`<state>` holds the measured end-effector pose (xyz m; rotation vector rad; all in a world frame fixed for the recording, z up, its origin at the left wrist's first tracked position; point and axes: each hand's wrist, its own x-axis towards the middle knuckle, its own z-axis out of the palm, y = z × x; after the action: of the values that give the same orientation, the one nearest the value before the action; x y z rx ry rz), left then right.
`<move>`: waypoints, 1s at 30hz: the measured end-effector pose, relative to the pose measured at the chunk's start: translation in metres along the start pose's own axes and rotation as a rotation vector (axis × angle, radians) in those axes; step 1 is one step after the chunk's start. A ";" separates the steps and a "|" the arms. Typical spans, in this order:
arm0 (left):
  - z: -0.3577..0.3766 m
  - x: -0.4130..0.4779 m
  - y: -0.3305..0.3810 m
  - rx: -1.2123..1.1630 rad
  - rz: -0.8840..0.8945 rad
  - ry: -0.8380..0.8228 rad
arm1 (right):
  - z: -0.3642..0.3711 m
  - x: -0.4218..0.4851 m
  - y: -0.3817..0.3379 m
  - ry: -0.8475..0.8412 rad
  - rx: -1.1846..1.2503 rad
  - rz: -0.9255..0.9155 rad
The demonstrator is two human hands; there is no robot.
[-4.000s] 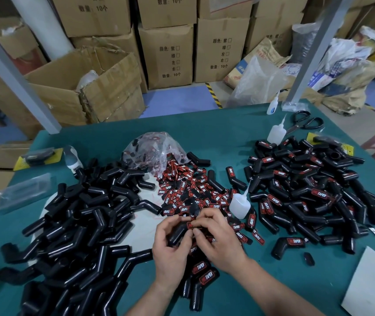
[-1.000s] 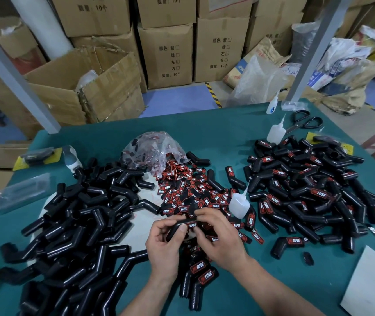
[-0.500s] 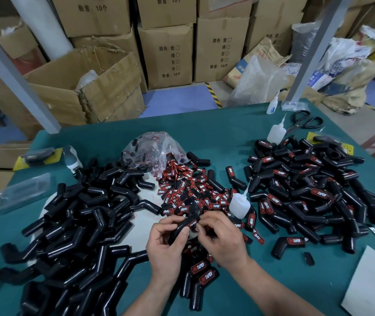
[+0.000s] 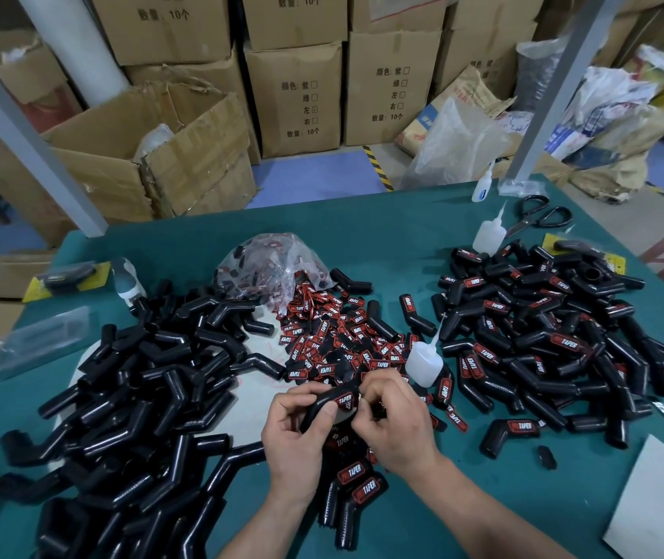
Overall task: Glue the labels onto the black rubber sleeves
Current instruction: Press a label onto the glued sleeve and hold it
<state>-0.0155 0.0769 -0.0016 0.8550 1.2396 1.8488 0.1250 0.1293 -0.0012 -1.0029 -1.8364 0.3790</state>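
My left hand grips a bent black rubber sleeve that carries a red and black TAPER label. My right hand pinches the sleeve's right end at the label. A heap of loose labels lies just beyond my hands. Unlabelled sleeves are piled at the left, labelled sleeves at the right. A small white glue bottle stands upright right of the labels. A few labelled sleeves lie under my wrists.
A clear bag of labels sits behind the label heap. Two more glue bottles and black scissors are at the back right. White card lies at the front right. Cardboard boxes stand beyond the green table.
My hands have turned the sleeve so the TAPER label now faces up on its right end; my right fingers have shifted onto that end. The piles and bottles have not moved.
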 end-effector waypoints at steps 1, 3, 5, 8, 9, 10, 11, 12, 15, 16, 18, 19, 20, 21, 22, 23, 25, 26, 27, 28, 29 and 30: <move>0.000 0.001 0.000 -0.011 -0.009 0.006 | -0.001 -0.001 0.000 -0.001 0.023 0.021; -0.001 0.001 0.000 -0.028 -0.026 0.017 | -0.003 -0.002 0.000 0.002 0.029 0.034; -0.002 0.001 -0.001 -0.033 -0.029 0.016 | -0.006 0.001 -0.004 0.007 0.052 0.039; -0.002 0.002 -0.001 -0.017 -0.021 0.007 | -0.007 0.003 -0.008 -0.031 0.130 -0.014; -0.002 0.002 -0.001 -0.013 -0.022 0.003 | -0.006 0.002 -0.008 -0.085 0.139 -0.015; -0.002 0.001 -0.001 -0.013 -0.026 -0.003 | -0.007 0.002 -0.008 -0.137 0.127 -0.006; -0.003 0.001 -0.001 -0.008 -0.025 -0.011 | -0.007 0.003 -0.009 -0.167 0.103 0.005; -0.003 0.000 -0.001 0.003 -0.016 -0.020 | -0.008 0.003 -0.011 -0.181 0.080 0.007; -0.004 0.000 -0.001 0.028 0.004 -0.036 | -0.007 0.002 -0.010 -0.176 0.039 -0.032; -0.004 0.000 -0.001 0.027 0.004 -0.031 | -0.006 0.002 -0.009 -0.174 0.034 -0.037; -0.004 0.001 -0.002 0.020 0.000 -0.009 | -0.005 0.002 -0.009 -0.167 0.041 -0.022; -0.005 0.002 -0.003 0.018 -0.003 0.002 | -0.005 0.002 -0.009 -0.153 0.045 -0.011; -0.005 0.002 -0.003 0.014 -0.004 0.011 | -0.005 0.002 -0.009 -0.129 0.045 -0.009; -0.005 0.002 -0.003 0.006 -0.002 0.018 | -0.005 0.002 -0.008 -0.093 0.034 -0.024; -0.005 0.003 -0.003 -0.001 0.003 0.022 | -0.004 0.001 -0.007 -0.056 0.014 -0.055; -0.004 0.003 -0.002 -0.003 0.006 0.022 | -0.003 0.001 -0.006 -0.021 -0.006 -0.091; -0.004 0.003 -0.002 0.006 0.009 0.018 | -0.001 0.001 -0.004 0.010 -0.027 -0.135; -0.004 0.003 -0.002 0.011 0.006 0.017 | 0.000 0.000 -0.004 0.015 -0.029 -0.139; -0.004 0.002 -0.001 0.015 0.000 0.016 | 0.001 0.000 -0.003 0.019 -0.028 -0.135; -0.004 0.002 -0.001 0.020 -0.007 0.016 | 0.002 0.000 -0.002 0.022 -0.028 -0.128; -0.004 0.001 -0.001 0.025 -0.011 0.017 | 0.003 -0.001 -0.002 0.026 -0.031 -0.123; -0.005 0.001 -0.001 0.028 -0.012 0.020 | 0.003 -0.002 -0.001 0.030 -0.037 -0.123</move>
<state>-0.0195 0.0759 -0.0040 0.8440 1.2830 1.8381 0.1220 0.1276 -0.0029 -0.9101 -1.8734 0.2552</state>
